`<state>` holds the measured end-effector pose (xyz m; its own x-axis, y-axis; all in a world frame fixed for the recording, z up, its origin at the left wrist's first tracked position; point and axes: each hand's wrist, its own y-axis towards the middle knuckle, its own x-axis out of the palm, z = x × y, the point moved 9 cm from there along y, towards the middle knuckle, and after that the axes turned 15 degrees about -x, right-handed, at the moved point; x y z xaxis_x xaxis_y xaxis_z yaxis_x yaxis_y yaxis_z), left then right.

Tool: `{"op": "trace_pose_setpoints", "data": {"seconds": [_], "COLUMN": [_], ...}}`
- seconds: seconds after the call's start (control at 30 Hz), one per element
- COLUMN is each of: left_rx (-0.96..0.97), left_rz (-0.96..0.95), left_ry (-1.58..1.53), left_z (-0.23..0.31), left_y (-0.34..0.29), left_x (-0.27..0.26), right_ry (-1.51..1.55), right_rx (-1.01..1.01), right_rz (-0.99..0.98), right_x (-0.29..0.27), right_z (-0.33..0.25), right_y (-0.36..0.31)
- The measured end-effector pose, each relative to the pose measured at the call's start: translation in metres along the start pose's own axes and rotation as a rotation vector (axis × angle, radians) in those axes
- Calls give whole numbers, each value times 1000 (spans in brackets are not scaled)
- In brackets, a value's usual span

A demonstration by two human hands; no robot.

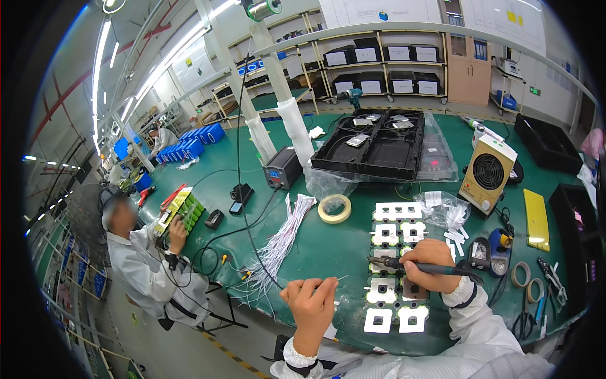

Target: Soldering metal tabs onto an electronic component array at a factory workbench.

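Observation:
My right hand (432, 258) is closed around the handle of a soldering iron (442, 269). Its tip lies over a battery block (382, 290) with rows of pale metal plates and black square openings. To the left of the block, my left hand (309, 308) pinches a thin solder wire (343, 277), whose end sticks out toward the block. A long dark strand runs from a wire spool (262, 9) overhead down to this hand. Whether the iron's tip touches a plate I cannot tell.
White wires (284, 234) and a tape roll (334, 209) lie left of the block. Behind stand a black tray (372, 151) and a fan unit (488, 174). At right are an iron stand (500, 249) and scissors (523, 323). A co-worker (136, 259) handles a green battery pack.

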<state>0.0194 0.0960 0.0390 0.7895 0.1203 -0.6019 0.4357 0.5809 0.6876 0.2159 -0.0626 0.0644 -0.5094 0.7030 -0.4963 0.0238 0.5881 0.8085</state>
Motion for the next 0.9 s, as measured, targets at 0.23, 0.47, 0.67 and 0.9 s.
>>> {"op": "trace_pose_setpoints", "data": {"seconds": [0.23,0.47,0.67,0.9], "left_rx": [-73,0,39,47], "left_rz": [-121,-82,-12,-49], "left_ry": [-242,-110,-9,-7], "left_z": [-18,-4,10,10], "left_y": [-18,-30,-33,-33], "left_x": [-6,-11,-12,-7], "right_ry": [-18,34,108,92], "right_rx": [59,14,-19,-57], "right_rz": [104,70,36,-18], "right_x": [-15,-23,-5,6], "right_z": [-5,-32,-43,-45], "right_y": [-1,-11,-20,-19]}}
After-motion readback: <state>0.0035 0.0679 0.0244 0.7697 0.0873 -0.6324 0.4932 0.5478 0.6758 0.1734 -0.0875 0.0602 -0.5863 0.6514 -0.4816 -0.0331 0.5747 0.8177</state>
